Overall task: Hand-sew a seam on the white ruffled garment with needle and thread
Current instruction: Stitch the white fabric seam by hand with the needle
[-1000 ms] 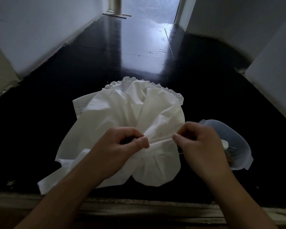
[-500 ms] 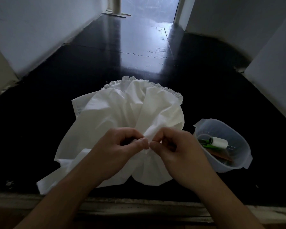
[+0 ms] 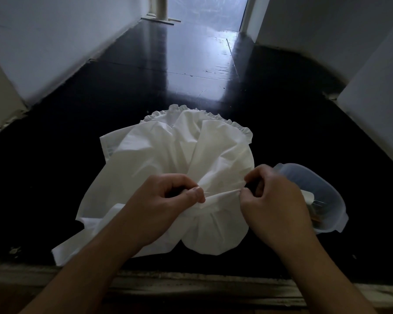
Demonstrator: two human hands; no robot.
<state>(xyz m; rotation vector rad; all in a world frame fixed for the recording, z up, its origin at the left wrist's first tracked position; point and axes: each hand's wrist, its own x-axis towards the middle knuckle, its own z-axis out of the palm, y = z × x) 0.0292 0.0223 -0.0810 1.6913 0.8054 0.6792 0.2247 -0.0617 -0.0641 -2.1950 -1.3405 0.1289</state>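
Left hand (image 3: 161, 205) and right hand (image 3: 272, 200) each pinch a fold of the white ruffled cotton garment (image 3: 168, 155); a translucent plastic tub (image 3: 322, 191) sits beside the garment's right edge.

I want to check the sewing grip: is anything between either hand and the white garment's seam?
Nothing visible. The left hand and right hand both pinch the white ruffled garment directly along its gathered edge. The clear plastic tub sits off to the right, behind the right hand.

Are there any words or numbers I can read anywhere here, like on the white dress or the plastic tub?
None can be read.
white garment: plain cloth, no label showing.
plastic tub: no print visible; the things inside it are too dark and blurred to tell.
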